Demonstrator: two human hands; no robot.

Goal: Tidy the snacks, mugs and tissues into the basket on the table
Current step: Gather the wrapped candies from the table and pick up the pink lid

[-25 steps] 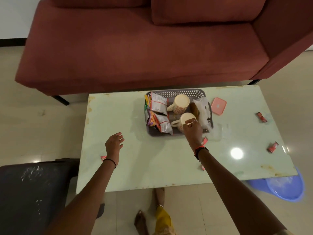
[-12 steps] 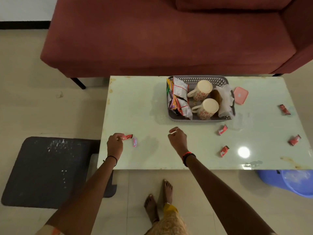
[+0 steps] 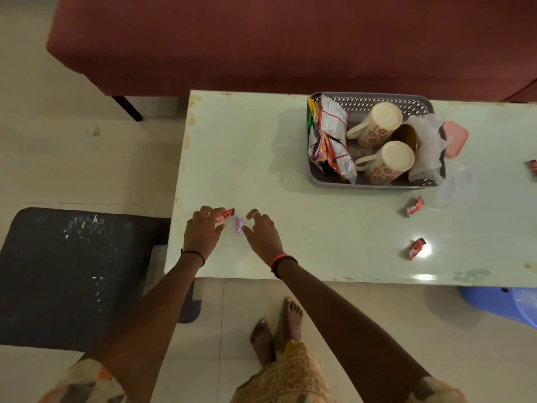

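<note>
A grey basket (image 3: 374,185) on the pale green table (image 3: 261,158) holds snack packets (image 3: 329,138), two floral mugs (image 3: 374,126) (image 3: 388,162) lying on their sides and white tissue (image 3: 427,149). My left hand (image 3: 203,232) pinches a small red candy (image 3: 226,214) near the table's front left. A pink candy (image 3: 239,225) lies on the table between my hands. My right hand (image 3: 261,231) hovers beside it, fingers apart, thumb near the wrapper. Two red candies (image 3: 414,206) (image 3: 416,248) lie loose to the right.
A pink lid (image 3: 455,138) sits right of the basket and another red candy (image 3: 533,167) at the right edge. A maroon sofa (image 3: 290,39) stands behind the table, a dark mat (image 3: 72,274) on the floor at left, a blue plastic tub (image 3: 511,303) under the table's right.
My right hand left the mug in the basket and came down to the pink candy. My left hand picked up the red candy. The view has shifted left.
</note>
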